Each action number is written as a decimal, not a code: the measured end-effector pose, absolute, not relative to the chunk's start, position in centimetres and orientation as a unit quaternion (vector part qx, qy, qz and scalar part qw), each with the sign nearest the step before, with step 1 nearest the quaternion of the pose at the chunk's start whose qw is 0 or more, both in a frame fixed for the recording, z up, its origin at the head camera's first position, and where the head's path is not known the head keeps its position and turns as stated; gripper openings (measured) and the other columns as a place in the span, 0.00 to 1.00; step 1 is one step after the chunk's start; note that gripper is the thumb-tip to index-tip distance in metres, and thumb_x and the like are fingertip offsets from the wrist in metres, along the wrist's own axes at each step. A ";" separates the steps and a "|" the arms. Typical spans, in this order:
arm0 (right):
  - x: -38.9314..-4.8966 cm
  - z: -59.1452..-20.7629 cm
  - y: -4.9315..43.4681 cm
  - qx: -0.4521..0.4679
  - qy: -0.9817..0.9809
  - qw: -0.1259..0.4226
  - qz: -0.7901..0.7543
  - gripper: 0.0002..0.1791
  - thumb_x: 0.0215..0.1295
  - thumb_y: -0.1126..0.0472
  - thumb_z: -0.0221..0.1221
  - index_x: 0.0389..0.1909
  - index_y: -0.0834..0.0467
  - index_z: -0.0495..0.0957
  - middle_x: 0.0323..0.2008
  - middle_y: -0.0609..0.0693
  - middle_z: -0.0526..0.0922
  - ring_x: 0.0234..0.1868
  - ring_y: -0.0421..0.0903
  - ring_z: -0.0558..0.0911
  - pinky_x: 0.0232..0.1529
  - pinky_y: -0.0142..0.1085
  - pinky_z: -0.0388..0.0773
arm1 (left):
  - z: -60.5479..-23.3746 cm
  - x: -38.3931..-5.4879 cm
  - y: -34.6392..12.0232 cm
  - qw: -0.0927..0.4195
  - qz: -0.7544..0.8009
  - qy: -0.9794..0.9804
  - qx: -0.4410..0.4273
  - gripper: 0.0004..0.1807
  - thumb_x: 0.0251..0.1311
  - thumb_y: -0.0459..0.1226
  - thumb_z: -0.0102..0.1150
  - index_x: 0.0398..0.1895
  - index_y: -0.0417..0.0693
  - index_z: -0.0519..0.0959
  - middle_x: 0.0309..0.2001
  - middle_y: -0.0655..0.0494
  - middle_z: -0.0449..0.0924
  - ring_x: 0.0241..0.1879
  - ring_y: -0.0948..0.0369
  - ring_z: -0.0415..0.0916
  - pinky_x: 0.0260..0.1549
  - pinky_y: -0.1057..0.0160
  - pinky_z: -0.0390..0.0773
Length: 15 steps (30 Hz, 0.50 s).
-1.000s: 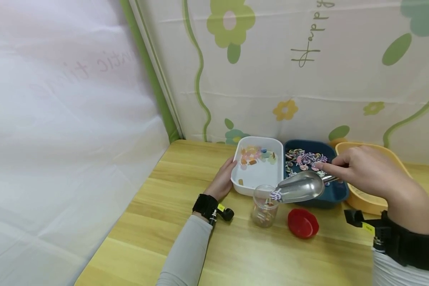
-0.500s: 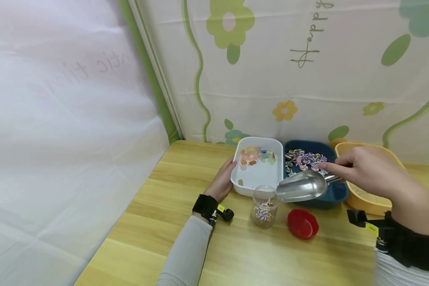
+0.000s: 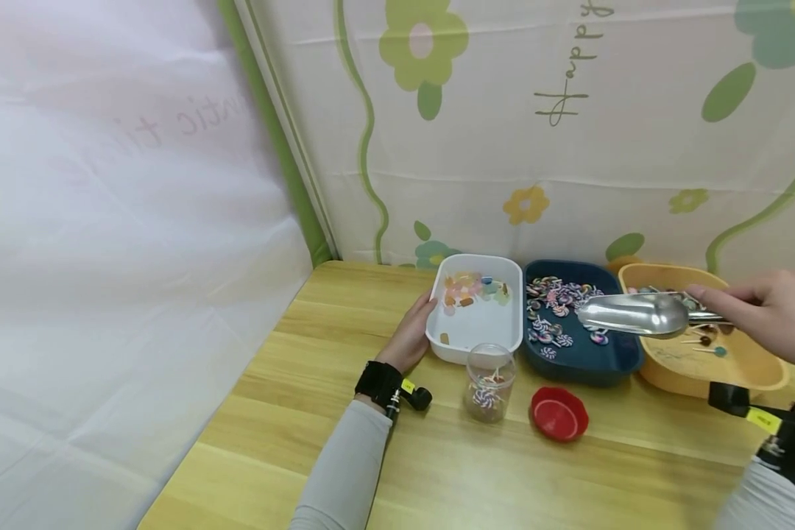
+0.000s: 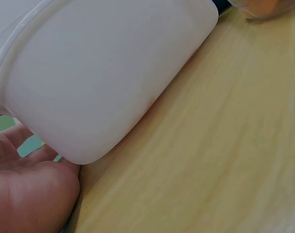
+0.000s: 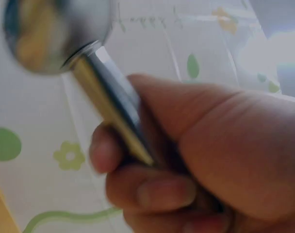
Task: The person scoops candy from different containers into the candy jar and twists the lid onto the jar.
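My right hand (image 3: 778, 313) grips the handle of a metal scoop (image 3: 636, 315), its fingers curled round it in the right wrist view. The scoop hangs above the blue and yellow bins, its bowl looking empty. My left hand (image 3: 407, 335) holds the left side of a white bin (image 3: 472, 352), which contains several small pastel candy pieces (image 3: 473, 287). In the left wrist view, the bin's wall (image 4: 99, 73) hides part of the fingers. A clear jar (image 3: 489, 383) stands before the white bin with swirl lollipops in it. Swirl lollipop pieces (image 3: 559, 294) lie in the blue bin (image 3: 589, 375).
Right of the blue bin is a yellow bin (image 3: 735, 375) holding small lollipops on sticks (image 3: 705, 340). A red lid (image 3: 559, 414) lies on the wooden table (image 3: 464, 478) beside the jar. A patterned curtain (image 3: 503, 132) hangs behind the bins.
A swirl lollipop dropped from the scoop into the jar. My right hand then carried the scoop away to the right, over the blue and yellow bins. The left hand stayed put.
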State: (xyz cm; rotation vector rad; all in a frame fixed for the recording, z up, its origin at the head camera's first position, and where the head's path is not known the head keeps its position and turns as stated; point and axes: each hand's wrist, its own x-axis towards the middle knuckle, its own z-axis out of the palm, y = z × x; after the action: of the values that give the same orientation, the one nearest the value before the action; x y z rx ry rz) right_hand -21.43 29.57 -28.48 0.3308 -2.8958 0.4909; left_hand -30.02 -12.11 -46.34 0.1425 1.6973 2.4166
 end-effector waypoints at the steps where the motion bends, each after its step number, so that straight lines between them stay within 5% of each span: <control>1: -21.6 -28.7 29.9 0.108 -0.977 0.087 0.160 0.30 0.69 0.45 0.49 0.09 0.55 0.77 0.10 0.46 0.68 0.13 0.45 0.59 0.16 0.35 0.55 | -46.4 -30.0 -12.1 0.092 0.814 0.572 0.047 0.26 0.74 0.44 0.37 0.72 0.56 0.52 0.71 0.55 0.50 0.67 0.56 0.49 0.66 0.54 0.53; 8: -23.7 -30.8 31.1 0.137 -0.979 -0.008 0.152 0.24 0.72 0.50 0.48 0.28 0.62 0.83 0.16 0.47 0.68 0.19 0.45 0.62 0.19 0.37 0.59 | -46.7 -29.9 -12.1 0.087 0.817 0.566 0.067 0.26 0.74 0.43 0.37 0.72 0.55 0.51 0.71 0.53 0.49 0.67 0.54 0.48 0.66 0.53 0.52; 15: -25.3 -32.3 30.3 0.170 -0.969 -0.076 0.161 0.20 0.74 0.56 0.45 0.27 0.60 0.79 0.17 0.47 0.68 0.18 0.45 0.65 0.21 0.37 0.63 | -46.9 -30.0 -12.2 0.088 0.815 0.570 0.061 0.26 0.73 0.44 0.38 0.72 0.55 0.52 0.71 0.54 0.50 0.67 0.55 0.48 0.66 0.54 0.52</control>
State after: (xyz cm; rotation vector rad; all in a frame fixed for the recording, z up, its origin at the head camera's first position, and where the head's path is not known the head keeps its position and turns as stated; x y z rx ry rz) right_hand -25.33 30.33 -32.32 0.5605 -3.2022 0.5324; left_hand -30.04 -12.20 -46.92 0.1802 1.6957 2.4258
